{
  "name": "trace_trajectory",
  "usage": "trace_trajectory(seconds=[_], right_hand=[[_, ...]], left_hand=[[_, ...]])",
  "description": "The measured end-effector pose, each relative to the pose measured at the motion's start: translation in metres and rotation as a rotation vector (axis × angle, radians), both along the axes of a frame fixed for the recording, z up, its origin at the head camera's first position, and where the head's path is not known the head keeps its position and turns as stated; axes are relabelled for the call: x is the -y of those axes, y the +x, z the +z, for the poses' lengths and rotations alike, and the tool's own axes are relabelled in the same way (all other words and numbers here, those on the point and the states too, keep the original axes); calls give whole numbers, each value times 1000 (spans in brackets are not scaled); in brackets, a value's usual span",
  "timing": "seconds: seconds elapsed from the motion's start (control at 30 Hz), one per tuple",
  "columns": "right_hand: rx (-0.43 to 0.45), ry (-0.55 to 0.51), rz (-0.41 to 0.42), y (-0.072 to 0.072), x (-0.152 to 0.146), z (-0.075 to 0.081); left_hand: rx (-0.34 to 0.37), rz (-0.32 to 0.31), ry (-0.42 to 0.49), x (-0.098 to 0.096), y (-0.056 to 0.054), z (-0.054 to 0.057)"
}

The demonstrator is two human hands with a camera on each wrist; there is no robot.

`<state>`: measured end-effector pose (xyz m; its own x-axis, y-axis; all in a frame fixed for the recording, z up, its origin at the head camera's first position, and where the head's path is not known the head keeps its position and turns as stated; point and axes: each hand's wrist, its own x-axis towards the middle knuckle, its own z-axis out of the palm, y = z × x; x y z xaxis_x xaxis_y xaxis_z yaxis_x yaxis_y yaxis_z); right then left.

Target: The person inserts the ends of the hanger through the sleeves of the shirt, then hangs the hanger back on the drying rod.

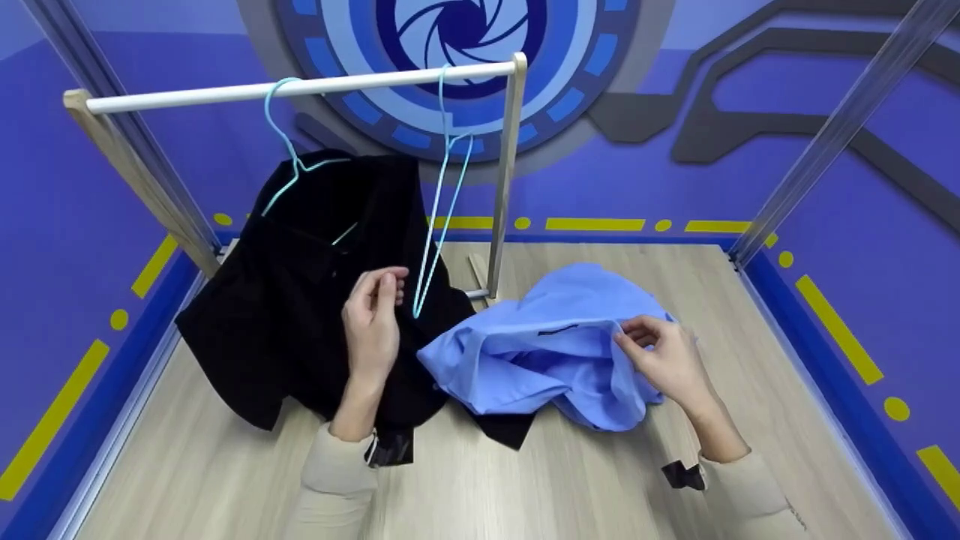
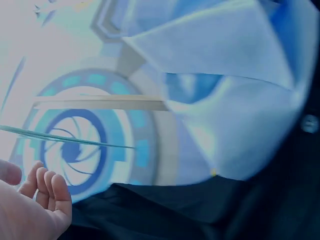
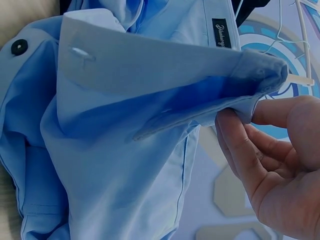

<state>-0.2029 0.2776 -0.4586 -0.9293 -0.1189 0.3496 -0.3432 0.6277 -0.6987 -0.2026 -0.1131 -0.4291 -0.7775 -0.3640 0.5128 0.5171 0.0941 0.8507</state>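
Observation:
A light-blue shirt (image 1: 592, 292) lies bunched on the table, its neck opening towards me. My right hand (image 1: 667, 360) pinches the right side of its collar between thumb and fingers; the right wrist view shows the collar edge (image 3: 165, 55) and a dark neck label (image 3: 221, 33). My left hand (image 1: 373, 330) is raised in front of a black shirt (image 1: 247, 307), fingers loosely bent and holding nothing. Just right of the left fingers hangs a bare pale-blue hanger (image 1: 433, 255). In the left wrist view this hand (image 2: 40, 205) appears apart from the hanger.
A rack with a white rail (image 1: 195, 97) and wooden legs (image 1: 504, 187) stands at the back left. The black shirt hangs there on another pale-blue hanger (image 1: 268, 112), its lower part reaching the table. Blue-purple walls (image 1: 862, 225) enclose the wooden tabletop (image 1: 750, 360).

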Motion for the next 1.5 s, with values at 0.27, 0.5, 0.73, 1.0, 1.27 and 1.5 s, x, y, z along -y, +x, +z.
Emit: trace_trajectory(seconds=[0.27,0.5,0.73,1.0,1.27,1.5], right_hand=[[23,-20,21,0,0,-2],[10,-12,24,0,-1,-3],[10,-6,23,0,-1,-3],[27,8,21,1,-1,-4],[14,26,16,0,-1,-3],[-2,36,23,-1,-1,-4]], left_hand=[[-13,-51,-57,-4,3,34],[12,-35,-153,-7,-1,45],[102,-67,-212,-8,-5,49],[110,-53,-225,-7,-7,52],[140,-77,-98,-4,-8,54],[137,-114,19,-4,-9,54]])
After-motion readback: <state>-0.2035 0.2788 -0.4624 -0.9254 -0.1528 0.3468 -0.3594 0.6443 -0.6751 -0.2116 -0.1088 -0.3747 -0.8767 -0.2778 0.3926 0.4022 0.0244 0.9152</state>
